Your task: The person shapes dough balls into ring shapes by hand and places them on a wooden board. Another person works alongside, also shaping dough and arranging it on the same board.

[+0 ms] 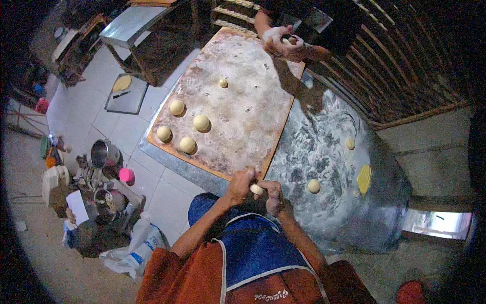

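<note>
Close to my body, at the near edge of the floured board (238,55), both hands are closed around a small piece of pale dough (256,189). My left hand (241,187) curls against its left side and my right hand (275,196) against its right; the fingers partly hide it. On the board's left half sit several round dough balls (201,123), with a smaller dough ball (223,83) farther off. Another dough ball (314,186) lies on the floured grey table (329,152) to my right, near a flat yellow dough piece (364,179).
Across the board a co-worker's hands (286,43) hold something small and pale. Leftward on the tiled floor are a tray (127,96), a metal pot (105,154), a pink object (126,175) and a plastic bag (139,248). A slatted rack (400,71) stands far right.
</note>
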A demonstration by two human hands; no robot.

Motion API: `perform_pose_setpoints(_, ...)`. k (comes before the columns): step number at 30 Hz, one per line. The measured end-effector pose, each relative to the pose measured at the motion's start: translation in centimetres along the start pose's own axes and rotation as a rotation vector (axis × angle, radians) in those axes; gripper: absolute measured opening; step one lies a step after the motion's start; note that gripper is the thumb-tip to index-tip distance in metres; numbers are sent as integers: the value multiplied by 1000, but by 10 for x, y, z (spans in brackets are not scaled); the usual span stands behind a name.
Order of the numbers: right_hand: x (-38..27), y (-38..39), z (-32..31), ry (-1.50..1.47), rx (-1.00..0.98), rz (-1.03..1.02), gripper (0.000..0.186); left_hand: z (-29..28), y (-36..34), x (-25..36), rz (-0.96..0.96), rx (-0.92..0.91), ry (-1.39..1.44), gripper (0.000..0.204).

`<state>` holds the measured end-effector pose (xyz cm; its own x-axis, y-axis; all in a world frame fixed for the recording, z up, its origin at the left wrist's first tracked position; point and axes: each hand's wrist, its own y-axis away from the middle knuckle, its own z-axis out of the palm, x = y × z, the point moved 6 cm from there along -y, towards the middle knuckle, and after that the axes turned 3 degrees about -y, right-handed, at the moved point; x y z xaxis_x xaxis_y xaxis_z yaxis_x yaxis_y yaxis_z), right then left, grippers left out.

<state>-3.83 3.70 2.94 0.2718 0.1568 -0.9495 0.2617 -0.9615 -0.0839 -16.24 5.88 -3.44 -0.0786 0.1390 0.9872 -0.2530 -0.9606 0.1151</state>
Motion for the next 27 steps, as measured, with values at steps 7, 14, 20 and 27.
perform_pose_setpoints(7,6,-13,-15,-82,70,333,60,-36,-26,10,92,300,-500,22)
perform_pose_setpoints(14,-1,8,-8,556,-49,454,57,-40,-32,27,211,236,-833,16)
perform_pose_setpoints(20,10,-12,6,629,-109,41,46,-42,-25,33,273,292,-790,22)
perform_pose_setpoints(27,8,-19,5,764,-282,-234,41,-140,34,72,274,705,-891,19)
